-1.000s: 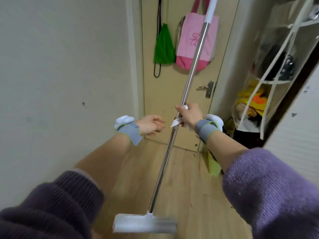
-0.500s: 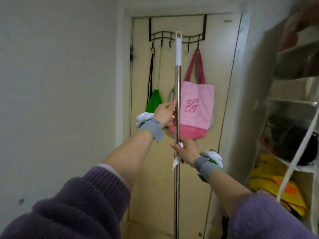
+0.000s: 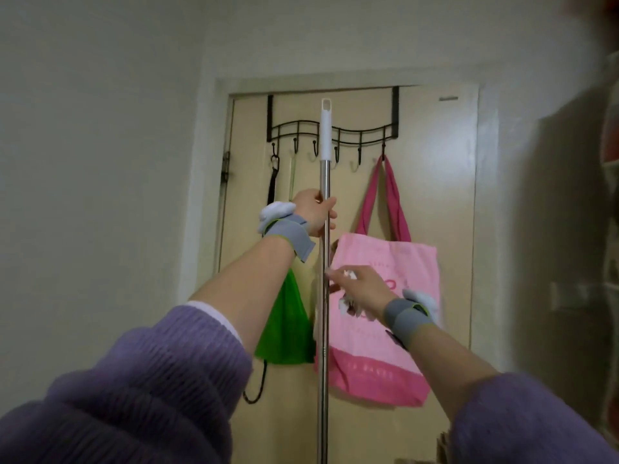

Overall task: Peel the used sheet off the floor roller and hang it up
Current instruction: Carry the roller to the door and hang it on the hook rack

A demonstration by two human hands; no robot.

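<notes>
The floor roller's metal pole (image 3: 324,329) stands upright in front of the door. Its white end cap with a hanging hole (image 3: 326,128) reaches the black over-door hook rack (image 3: 365,132). My left hand (image 3: 315,212) is wrapped around the pole below the cap. My right hand (image 3: 360,289) is lower, just right of the pole, with its fingertips near the metal. It is closed on a crumpled white used sheet (image 3: 346,304). The roller head is below the frame, out of sight.
A pink tote bag (image 3: 385,329) hangs from the rack's right hook, directly behind my right hand. A green bag (image 3: 284,329) and a black strap (image 3: 272,182) hang at the left. A blurred shelf unit (image 3: 606,195) stands at the right.
The view has tilted up from the floor to the door hooks. My left hand took hold of the pole and slid higher. The pole rose upright, and my right hand loosened from it.
</notes>
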